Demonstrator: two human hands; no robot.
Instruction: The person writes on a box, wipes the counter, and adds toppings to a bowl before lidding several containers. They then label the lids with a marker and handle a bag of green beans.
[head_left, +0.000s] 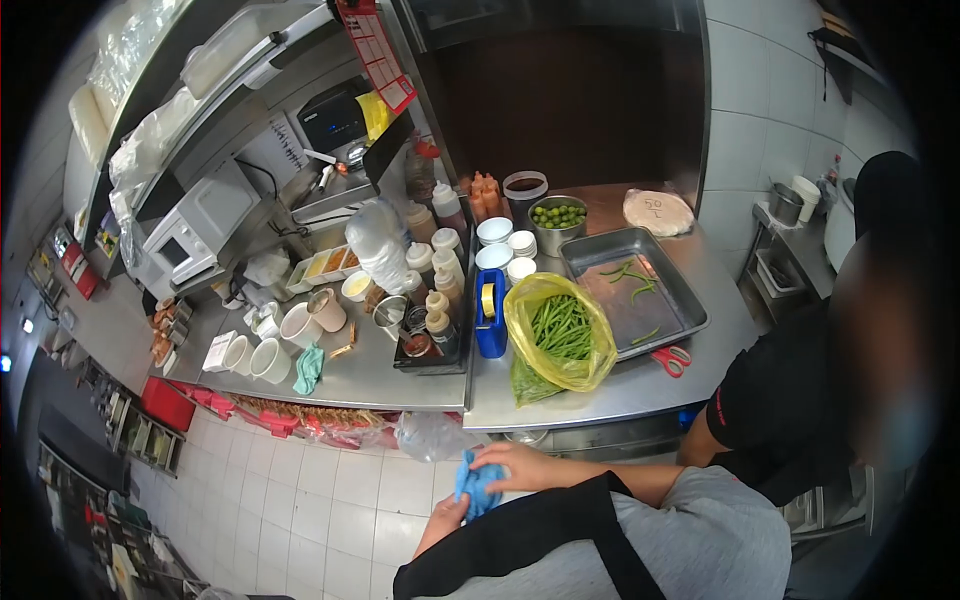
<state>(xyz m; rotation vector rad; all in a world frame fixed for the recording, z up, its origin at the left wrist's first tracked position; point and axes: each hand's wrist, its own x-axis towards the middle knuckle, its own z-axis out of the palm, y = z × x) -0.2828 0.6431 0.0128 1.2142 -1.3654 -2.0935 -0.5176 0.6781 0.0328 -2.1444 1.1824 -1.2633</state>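
A crumpled blue cloth (480, 488) is held low in front of me, off the counter's front edge. My left hand (446, 517) grips its lower left side with fingers closed. My right hand (512, 467) comes over the top, its fingers bent and pressed onto the cloth. Nearest on the steel counter (540, 412) is a yellow plastic bag (520, 300) full of green beans (562, 328). Beside it lies a deep metal tray (690, 322) with a few loose beans in it. Red-handled scissors (672, 360) rest by the tray's near edge.
A person in black (780, 400) stands close on my right. Behind the beans are a bowl of limes (558, 216), white tubs (494, 231) and a blue container (490, 315). Sauce bottles (440, 320), white bowls (270, 360) and a green cloth (309, 369) are leftward.
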